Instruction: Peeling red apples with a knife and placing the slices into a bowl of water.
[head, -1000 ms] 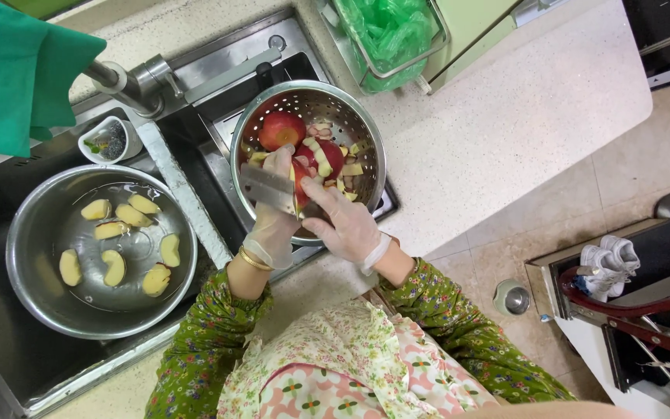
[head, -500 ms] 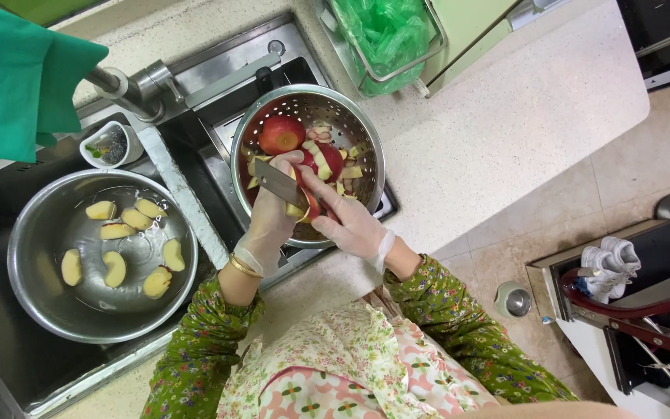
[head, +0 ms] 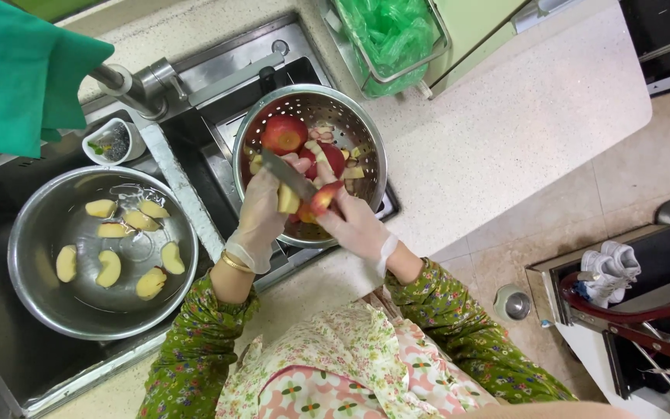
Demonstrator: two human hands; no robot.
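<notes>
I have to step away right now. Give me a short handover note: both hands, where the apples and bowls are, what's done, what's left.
Left hand, gloved, grips a knife, blade angled across the colander.
Right hand, gloved, holds a red-skinned apple piece against the blade, over the colander's near rim.
The colander sits in the right sink basin and holds one whole apple, another red piece and peel scraps.
Done: seven peeled slices lie in water in the steel bowl in the left basin.
Left: by the look of it, the piece in hand, then the apples in the colander.
</notes>
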